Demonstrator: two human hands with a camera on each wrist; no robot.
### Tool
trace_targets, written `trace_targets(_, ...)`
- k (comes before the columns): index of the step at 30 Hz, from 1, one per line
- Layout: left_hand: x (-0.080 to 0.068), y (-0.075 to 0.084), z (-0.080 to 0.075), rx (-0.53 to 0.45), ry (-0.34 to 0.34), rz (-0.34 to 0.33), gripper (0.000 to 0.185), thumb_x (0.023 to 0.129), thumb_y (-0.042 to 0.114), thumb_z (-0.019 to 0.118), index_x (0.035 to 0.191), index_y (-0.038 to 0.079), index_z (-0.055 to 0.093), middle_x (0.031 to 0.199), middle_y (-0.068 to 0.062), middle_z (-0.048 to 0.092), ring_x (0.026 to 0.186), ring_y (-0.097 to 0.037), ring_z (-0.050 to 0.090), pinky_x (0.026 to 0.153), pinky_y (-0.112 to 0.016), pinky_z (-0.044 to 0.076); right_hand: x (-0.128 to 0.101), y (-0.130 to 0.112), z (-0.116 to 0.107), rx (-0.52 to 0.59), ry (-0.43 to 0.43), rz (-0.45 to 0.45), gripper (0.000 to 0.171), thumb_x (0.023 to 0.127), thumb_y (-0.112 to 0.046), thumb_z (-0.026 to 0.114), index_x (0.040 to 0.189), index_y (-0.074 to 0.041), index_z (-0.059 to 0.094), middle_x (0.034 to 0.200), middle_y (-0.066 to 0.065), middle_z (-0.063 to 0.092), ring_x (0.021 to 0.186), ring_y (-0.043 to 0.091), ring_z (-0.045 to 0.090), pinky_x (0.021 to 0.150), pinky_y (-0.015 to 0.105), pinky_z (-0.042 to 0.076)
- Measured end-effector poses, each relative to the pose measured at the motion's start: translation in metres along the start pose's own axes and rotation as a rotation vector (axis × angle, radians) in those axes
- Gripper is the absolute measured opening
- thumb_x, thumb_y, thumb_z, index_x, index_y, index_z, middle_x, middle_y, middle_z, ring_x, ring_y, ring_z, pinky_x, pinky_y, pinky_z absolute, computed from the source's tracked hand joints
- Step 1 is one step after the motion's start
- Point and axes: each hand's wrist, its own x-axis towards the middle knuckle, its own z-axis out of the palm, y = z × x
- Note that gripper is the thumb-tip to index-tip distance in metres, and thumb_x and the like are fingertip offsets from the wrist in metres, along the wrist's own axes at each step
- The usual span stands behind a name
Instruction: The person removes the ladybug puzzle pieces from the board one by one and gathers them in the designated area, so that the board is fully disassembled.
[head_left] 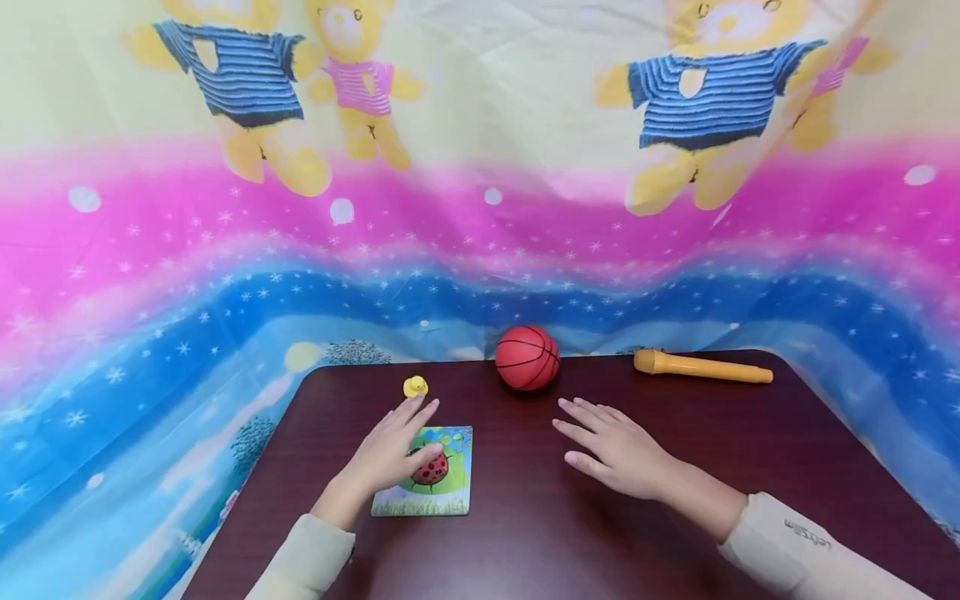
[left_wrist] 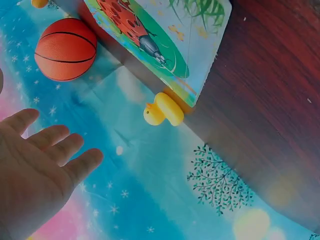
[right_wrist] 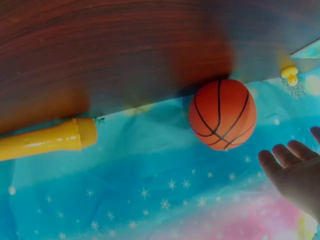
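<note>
My left hand point(head_left: 386, 447) is spread over the ladybug picture board point(head_left: 457, 492), its fingers straight and holding nothing. Just past those fingertips sits a small yellow rubber duck point(head_left: 415, 386), which also shows in the left wrist view as a toy duck point(left_wrist: 166, 110). To the right, my right hand point(head_left: 626, 454) hovers palm down with extended fingers and nothing in its grasp. Nearest to it is a red toy basketball point(head_left: 527, 358) at the table's far edge, seen whole in the right wrist view. The left hand covers part of the board's left side.
A yellow toy microphone point(head_left: 705, 367) lies along the far right of the dark wooden table point(head_left: 517, 550). Behind the table's back edge hangs a curtain point(head_left: 480, 225) printed with bears and snowflakes.
</note>
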Motion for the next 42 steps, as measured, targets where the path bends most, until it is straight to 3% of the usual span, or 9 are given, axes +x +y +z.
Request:
trace_targets(6, 0.004, -0.008, 0.008, 0.001, -0.020, -0.030, 0.072, 0.089, 0.046, 0.060, 0.149, 0.018, 0.031, 0.155, -0.010, 0.023, 0.142, -0.030, 0.021, 0.111, -0.052, 0.022, 0.010, 0.000, 0.012, 0.035, -0.063, 0.045, 0.053, 0.096, -0.053, 0.043, 0.140, -0.023, 0.048, 0.148, 0.005, 0.039, 0.138, 0.030, 0.031, 0.108, 0.053, 0.027)
trace_targets(12, 0.005, -0.019, 0.021, -0.003, -0.114, -0.102, 0.071, 0.088, 0.044, 0.062, 0.148, 0.018, 0.033, 0.153, -0.012, 0.026, 0.140, -0.033, 0.026, 0.108, -0.052, 0.028, 0.023, -0.003, 0.029, 0.071, -0.126, 0.047, 0.057, 0.096, -0.057, 0.036, 0.141, -0.023, 0.047, 0.148, 0.005, 0.039, 0.138, 0.030, 0.030, 0.108, 0.053, 0.025)
trace_targets(16, 0.009, -0.023, 0.030, -0.035, -0.164, -0.110, 0.071, 0.088, 0.045, 0.062, 0.147, 0.017, 0.035, 0.154, -0.013, 0.025, 0.140, -0.034, 0.024, 0.104, -0.056, 0.032, 0.027, -0.002, 0.037, 0.065, -0.132, 0.053, 0.057, 0.096, -0.057, 0.036, 0.140, -0.022, 0.048, 0.146, 0.005, 0.041, 0.137, 0.031, 0.032, 0.108, 0.052, 0.026)
trace_targets(23, 0.014, -0.029, 0.040, -0.072, -0.217, -0.145, 0.066, 0.091, 0.046, 0.057, 0.146, 0.016, 0.036, 0.154, -0.015, 0.022, 0.141, -0.037, 0.020, 0.104, -0.059, 0.028, 0.042, 0.002, 0.055, 0.077, -0.110, 0.046, 0.052, 0.098, -0.051, 0.039, 0.133, -0.016, 0.056, 0.138, 0.009, 0.051, 0.132, 0.033, 0.039, 0.104, 0.053, 0.031)
trace_targets(35, 0.017, -0.022, 0.050, 0.045, -0.263, -0.160, 0.075, 0.089, 0.048, 0.060, 0.142, -0.001, 0.038, 0.151, -0.018, 0.029, 0.140, -0.034, 0.025, 0.102, -0.053, 0.036, 0.083, -0.011, 0.084, 0.079, -0.181, 0.054, 0.050, 0.096, -0.048, 0.044, 0.131, -0.015, 0.058, 0.135, 0.010, 0.053, 0.131, 0.032, 0.041, 0.105, 0.050, 0.033)
trace_targets(42, 0.025, -0.009, 0.055, 0.140, -0.294, -0.210, 0.074, 0.093, 0.051, 0.049, 0.145, 0.000, 0.033, 0.152, -0.018, 0.025, 0.140, -0.039, 0.019, 0.107, -0.055, 0.028, 0.112, -0.039, 0.103, 0.019, -0.237, -0.049, 0.055, 0.093, -0.050, 0.051, 0.134, -0.013, 0.055, 0.138, 0.010, 0.051, 0.129, 0.027, 0.044, 0.103, 0.043, 0.038)
